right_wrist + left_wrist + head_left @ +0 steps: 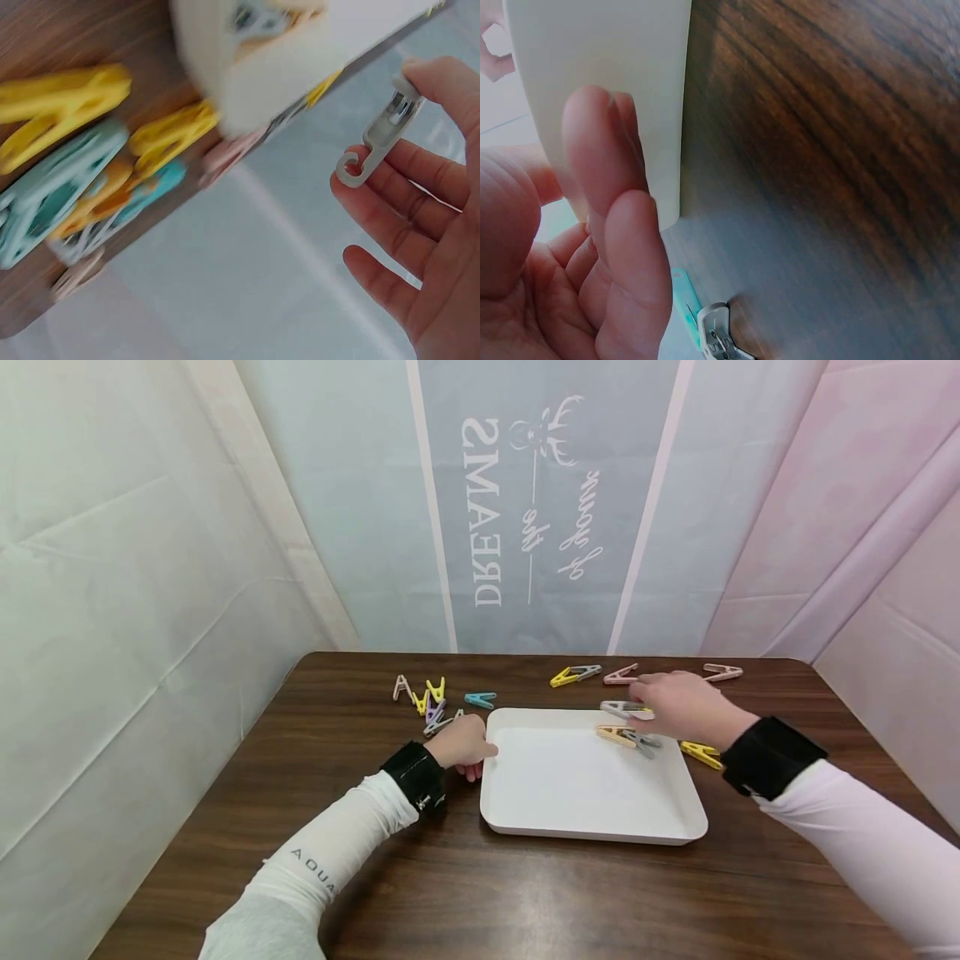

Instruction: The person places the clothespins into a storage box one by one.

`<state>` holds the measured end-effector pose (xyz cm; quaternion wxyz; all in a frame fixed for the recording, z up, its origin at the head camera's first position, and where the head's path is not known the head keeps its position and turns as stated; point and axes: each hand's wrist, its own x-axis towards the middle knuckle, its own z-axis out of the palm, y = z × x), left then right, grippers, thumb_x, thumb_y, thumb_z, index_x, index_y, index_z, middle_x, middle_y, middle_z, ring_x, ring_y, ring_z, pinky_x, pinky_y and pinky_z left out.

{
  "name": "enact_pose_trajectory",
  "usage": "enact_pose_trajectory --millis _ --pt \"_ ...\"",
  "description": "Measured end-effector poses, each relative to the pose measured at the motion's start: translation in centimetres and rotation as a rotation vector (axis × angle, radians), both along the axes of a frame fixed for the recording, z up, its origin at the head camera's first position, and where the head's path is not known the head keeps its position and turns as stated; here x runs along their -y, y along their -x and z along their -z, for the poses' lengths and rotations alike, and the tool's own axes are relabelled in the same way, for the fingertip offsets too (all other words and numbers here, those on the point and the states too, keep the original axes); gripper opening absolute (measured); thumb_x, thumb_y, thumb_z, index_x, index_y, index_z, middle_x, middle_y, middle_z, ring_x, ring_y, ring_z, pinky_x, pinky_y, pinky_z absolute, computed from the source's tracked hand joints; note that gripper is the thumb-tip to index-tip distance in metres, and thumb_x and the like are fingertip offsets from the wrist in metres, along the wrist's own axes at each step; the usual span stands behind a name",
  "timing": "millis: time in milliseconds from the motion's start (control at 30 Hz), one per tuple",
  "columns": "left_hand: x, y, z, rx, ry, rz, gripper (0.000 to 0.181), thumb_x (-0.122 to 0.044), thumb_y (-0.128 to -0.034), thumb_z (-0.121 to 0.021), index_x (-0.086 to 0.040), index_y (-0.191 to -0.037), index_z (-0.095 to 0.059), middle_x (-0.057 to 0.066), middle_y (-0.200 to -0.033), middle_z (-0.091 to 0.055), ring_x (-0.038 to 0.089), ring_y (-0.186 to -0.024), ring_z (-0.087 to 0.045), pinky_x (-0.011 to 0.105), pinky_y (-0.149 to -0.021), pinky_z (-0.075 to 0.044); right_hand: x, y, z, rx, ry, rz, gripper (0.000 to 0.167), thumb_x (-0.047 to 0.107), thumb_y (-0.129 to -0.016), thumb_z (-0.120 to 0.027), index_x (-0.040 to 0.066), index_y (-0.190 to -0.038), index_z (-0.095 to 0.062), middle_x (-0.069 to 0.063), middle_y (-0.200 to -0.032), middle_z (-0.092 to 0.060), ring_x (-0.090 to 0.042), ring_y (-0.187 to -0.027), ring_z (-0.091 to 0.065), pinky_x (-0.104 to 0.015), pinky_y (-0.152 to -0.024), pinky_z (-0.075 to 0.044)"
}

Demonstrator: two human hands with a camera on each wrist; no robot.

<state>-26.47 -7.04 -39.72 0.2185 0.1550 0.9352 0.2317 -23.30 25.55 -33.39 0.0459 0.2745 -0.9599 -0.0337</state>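
Observation:
My left hand (461,745) grips the left rim of a white rectangular tray (570,802). In the left wrist view its thumb reaches over the rim, with the fingers beside the tray's outer wall (656,60). Above the tray's far right corner, my right hand (686,703) holds a grey clothes peg. The right wrist view shows this grey clothes peg (382,135) between the thumb and fingers, its hooked end outward. Inside the tray, a pale orange clothes peg (613,737) and a grey one (642,744) lie near the far right.
Beyond my left hand lie several pegs, including a blue one (480,699) and a yellow one (437,688). Behind the tray are yellow (563,677) and pink (620,676) pegs. More pegs (60,180) lie right of it. Fabric (360,527) hangs behind the brown table (450,893).

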Motion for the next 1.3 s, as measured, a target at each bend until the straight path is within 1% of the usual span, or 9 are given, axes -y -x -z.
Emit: enact_pose_trajectory --millis 100,167,333,500,633,800,967,1133,1300 --pt "0.0 0.0 0.1 -0.002 -0.012 0.005 0.042 -0.017 -0.0946 -0.060 -0.003 -0.055 -0.065 0.004 -0.048 -0.062 0.014 -0.042 -0.061 0.025 -0.043 -0.049 1.6 0.5 0.7 -0.013 -0.026 -0.050 0.031 0.032 -0.082 -0.078 0.006 -0.094 -0.069 -0.017 -0.104 -0.068 -0.028 -0.084 -0.066 -0.040 -0.069 -0.054" --pt "0.0 0.0 0.2 -0.001 -0.020 0.004 0.042 -0.016 -0.0943 -0.060 -0.003 -0.055 -0.065 0.004 -0.048 -0.062 0.014 -0.042 -0.061 0.025 -0.042 -0.049 2.5 0.8 1.3 -0.023 -0.055 -0.086 0.031 0.033 -0.082 -0.078 0.005 -0.093 -0.069 -0.016 -0.104 -0.067 -0.029 -0.089 -0.064 -0.041 -0.072 -0.053" --pt "0.0 -0.1 0.0 0.001 -0.012 -0.002 0.041 -0.017 -0.0942 -0.061 -0.003 -0.056 -0.065 0.004 -0.048 -0.062 0.014 -0.042 -0.061 0.025 -0.042 -0.048 4.3 1.6 2.8 -0.030 -0.132 -0.134 0.033 0.035 -0.082 -0.077 0.006 -0.093 -0.068 -0.005 -0.083 -0.059 -0.023 -0.077 -0.058 -0.037 -0.070 -0.051" --pt "-0.1 -0.2 -0.2 -0.011 0.000 0.007 0.041 -0.016 -0.0942 -0.061 -0.003 -0.056 -0.066 0.004 -0.048 -0.062 0.013 -0.042 -0.061 0.025 -0.043 -0.049 5.5 1.8 3.3 -0.039 -0.169 -0.152 0.035 0.034 -0.082 -0.077 0.003 -0.097 -0.069 -0.007 -0.086 -0.063 -0.025 -0.079 -0.060 -0.037 -0.071 -0.051" --pt "-0.2 -0.3 -0.3 -0.008 0.006 0.007 0.040 -0.016 -0.0942 -0.061 -0.004 -0.056 -0.066 0.004 -0.048 -0.062 0.013 -0.042 -0.061 0.024 -0.043 -0.048 6.3 1.8 3.5 -0.040 -0.201 -0.152 0.035 0.033 -0.081 -0.078 0.003 -0.097 -0.069 -0.007 -0.085 -0.062 -0.025 -0.076 -0.057 -0.036 -0.067 -0.049" --pt "-0.2 -0.3 -0.2 -0.005 0.003 0.003 0.040 -0.017 -0.0945 -0.061 -0.004 -0.057 -0.066 0.003 -0.048 -0.062 0.013 -0.042 -0.061 0.024 -0.042 -0.048 6.7 1.9 4.3 -0.062 -0.248 -0.162 0.033 0.032 -0.081 -0.078 0.004 -0.096 -0.070 -0.007 -0.083 -0.062 -0.024 -0.076 -0.057 -0.034 -0.063 -0.048" --pt "-0.2 -0.3 -0.1 -0.005 0.000 0.003 0.040 -0.016 -0.0944 -0.060 -0.003 -0.057 -0.066 0.004 -0.048 -0.062 0.013 -0.042 -0.061 0.024 -0.043 -0.048 6.7 1.9 5.0 -0.103 -0.249 -0.172 0.028 0.030 -0.080 -0.079 0.005 -0.090 -0.071 -0.008 -0.082 -0.062 -0.025 -0.077 -0.058 -0.034 -0.063 -0.048" --pt "-0.1 -0.4 -0.2 -0.006 -0.007 0.001 0.040 -0.016 -0.0942 -0.060 -0.003 -0.057 -0.066 0.004 -0.048 -0.062 0.013 -0.042 -0.061 0.024 -0.043 -0.048 6.7 1.6 5.2 -0.114 -0.264 -0.166 0.025 0.031 -0.081 -0.079 0.008 -0.084 -0.070 -0.007 -0.082 -0.062 -0.024 -0.075 -0.056 -0.033 -0.062 -0.046" --pt "-0.1 -0.4 -0.3 -0.003 -0.010 -0.001 0.040 -0.015 -0.0943 -0.060 -0.003 -0.057 -0.066 0.004 -0.048 -0.062 0.013 -0.042 -0.061 0.025 -0.043 -0.049 6.6 1.4 5.3 -0.122 -0.242 -0.168 0.025 0.031 -0.079 -0.081 0.008 -0.084 -0.070 -0.006 -0.081 -0.064 -0.023 -0.074 -0.056 -0.032 -0.062 -0.046"
